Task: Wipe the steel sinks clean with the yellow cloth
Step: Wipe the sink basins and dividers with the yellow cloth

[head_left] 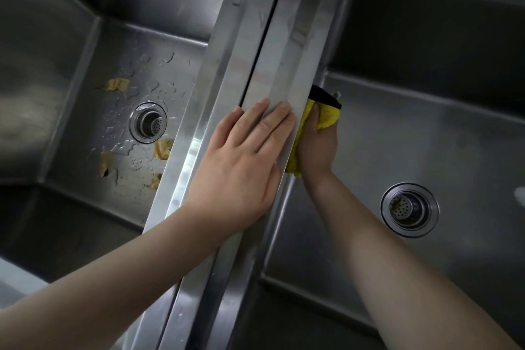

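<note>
Head view, positions referred to the steel divider (264, 71) between the two basins. Left hand (241, 159) lies flat on the divider, fingers straight, holding nothing. Right hand (318, 148) is just right of the divider, down inside the right sink (426, 136), fingers curled round the yellow cloth (326, 118), which is pressed against that basin's wall beneath the divider. Right drain (409, 209) sits further right. Left of the divider, the left sink (85, 94) shows water drops, yellowish scraps (116, 84) and its drain (148, 122).
</note>
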{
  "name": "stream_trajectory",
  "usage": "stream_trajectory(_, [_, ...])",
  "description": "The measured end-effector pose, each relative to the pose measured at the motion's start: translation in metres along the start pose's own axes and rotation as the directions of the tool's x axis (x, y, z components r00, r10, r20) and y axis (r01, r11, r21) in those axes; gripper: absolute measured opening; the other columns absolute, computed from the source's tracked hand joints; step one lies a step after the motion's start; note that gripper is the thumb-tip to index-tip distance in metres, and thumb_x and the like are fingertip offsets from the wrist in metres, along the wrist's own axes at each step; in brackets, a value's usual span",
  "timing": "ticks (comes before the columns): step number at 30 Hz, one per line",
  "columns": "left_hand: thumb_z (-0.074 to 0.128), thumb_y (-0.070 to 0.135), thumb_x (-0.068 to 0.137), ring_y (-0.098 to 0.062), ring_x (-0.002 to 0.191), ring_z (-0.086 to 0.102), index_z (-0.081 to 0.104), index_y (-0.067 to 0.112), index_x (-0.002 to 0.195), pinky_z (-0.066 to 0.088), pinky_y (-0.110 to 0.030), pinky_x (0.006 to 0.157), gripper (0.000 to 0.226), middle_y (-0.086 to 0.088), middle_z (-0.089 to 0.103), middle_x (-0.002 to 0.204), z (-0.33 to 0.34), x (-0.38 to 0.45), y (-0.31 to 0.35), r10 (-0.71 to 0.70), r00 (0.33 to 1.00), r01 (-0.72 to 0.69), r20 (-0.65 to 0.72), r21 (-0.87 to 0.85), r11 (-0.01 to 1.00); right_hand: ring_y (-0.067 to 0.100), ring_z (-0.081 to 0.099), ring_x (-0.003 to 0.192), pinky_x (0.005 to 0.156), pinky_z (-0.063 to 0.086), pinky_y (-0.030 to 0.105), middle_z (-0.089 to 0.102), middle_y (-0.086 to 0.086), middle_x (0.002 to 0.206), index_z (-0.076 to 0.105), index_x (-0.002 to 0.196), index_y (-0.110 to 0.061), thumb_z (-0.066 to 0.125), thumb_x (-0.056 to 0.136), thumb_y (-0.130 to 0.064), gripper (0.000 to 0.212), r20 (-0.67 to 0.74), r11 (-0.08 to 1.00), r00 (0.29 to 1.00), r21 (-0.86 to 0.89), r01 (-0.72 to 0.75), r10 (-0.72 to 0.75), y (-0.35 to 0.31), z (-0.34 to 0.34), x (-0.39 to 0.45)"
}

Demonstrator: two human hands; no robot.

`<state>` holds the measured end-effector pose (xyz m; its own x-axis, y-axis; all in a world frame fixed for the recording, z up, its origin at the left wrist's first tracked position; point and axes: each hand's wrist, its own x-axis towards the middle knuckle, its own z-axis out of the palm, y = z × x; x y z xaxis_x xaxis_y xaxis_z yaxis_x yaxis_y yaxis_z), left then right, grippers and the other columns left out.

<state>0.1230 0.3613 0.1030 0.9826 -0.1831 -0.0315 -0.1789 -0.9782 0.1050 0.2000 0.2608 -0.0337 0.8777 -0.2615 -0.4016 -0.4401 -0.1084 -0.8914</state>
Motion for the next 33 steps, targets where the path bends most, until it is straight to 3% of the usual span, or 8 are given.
stream_trajectory(8, [0.036,0.022,0.095,-0.021,0.149,0.026,0.042,0.015,0.15,0.02,-0.043,0.122,0.056,0.001,0.037,0.158,0.001,0.001,-0.001,0.0,1.0,0.0,0.002,0.014,1.0,0.018,0.059,0.095,0.08,0.038,0.025,0.065,0.005,0.112,0.054,0.125,-0.02,0.043,0.103,-0.041,0.032,-0.019,0.983,0.994,-0.151,-0.108,0.106,0.031,0.009,0.028])
stream_trajectory(13, [0.039,0.022,0.093,-0.023,0.149,0.026,0.042,0.013,0.15,0.021,-0.045,0.121,0.057,-0.001,0.037,0.158,0.001,0.001,-0.002,0.019,1.0,-0.019,0.001,-0.005,1.0,0.026,0.064,0.091,0.075,0.042,0.029,0.068,0.005,0.104,0.055,0.12,-0.021,0.041,0.101,-0.044,0.032,0.005,0.94,0.995,-0.328,-0.096,0.104,0.049,0.009,0.042])
stream_trajectory(18, [0.037,0.023,0.095,-0.023,0.149,0.027,0.042,0.013,0.149,0.022,-0.046,0.121,0.055,-0.002,0.037,0.157,0.001,0.0,-0.002,0.022,1.0,-0.022,-0.007,-0.011,1.0,0.035,0.062,0.105,0.086,0.05,0.042,0.063,0.013,0.12,0.047,0.13,-0.015,0.039,0.099,-0.052,0.049,-0.006,0.866,0.988,-0.479,-0.141,0.157,0.046,0.01,0.052])
stream_trajectory(21, [0.038,0.022,0.095,-0.023,0.149,0.027,0.043,0.012,0.149,0.023,-0.046,0.12,0.055,-0.002,0.038,0.157,0.001,0.0,-0.002,0.024,1.0,-0.024,-0.015,-0.017,1.0,0.038,0.058,0.112,0.092,0.047,0.047,0.057,0.016,0.129,0.043,0.132,-0.009,0.04,0.1,-0.049,0.051,-0.023,0.829,0.974,-0.522,-0.202,0.224,0.038,0.01,0.056])
stream_trajectory(28, [0.038,0.022,0.093,-0.022,0.148,0.028,0.044,0.013,0.149,0.022,-0.044,0.121,0.057,0.0,0.039,0.156,0.001,0.0,0.0,0.012,1.0,-0.012,-0.017,-0.013,1.0,0.033,0.058,0.116,0.1,0.045,0.041,0.061,0.012,0.127,0.055,0.132,-0.016,0.043,0.098,-0.049,0.049,0.063,0.91,0.929,-0.237,-0.341,0.365,0.034,-0.001,0.057])
stream_trajectory(33, [0.036,0.023,0.092,-0.021,0.148,0.028,0.044,0.015,0.149,0.021,-0.042,0.122,0.057,0.001,0.039,0.156,0.001,0.0,0.0,-0.002,1.0,0.002,-0.017,0.0,1.0,0.029,0.059,0.112,0.103,0.046,0.046,0.061,0.006,0.123,0.054,0.134,-0.014,0.054,0.092,-0.052,0.057,0.118,0.854,0.852,0.044,-0.518,0.51,0.016,-0.006,0.046])
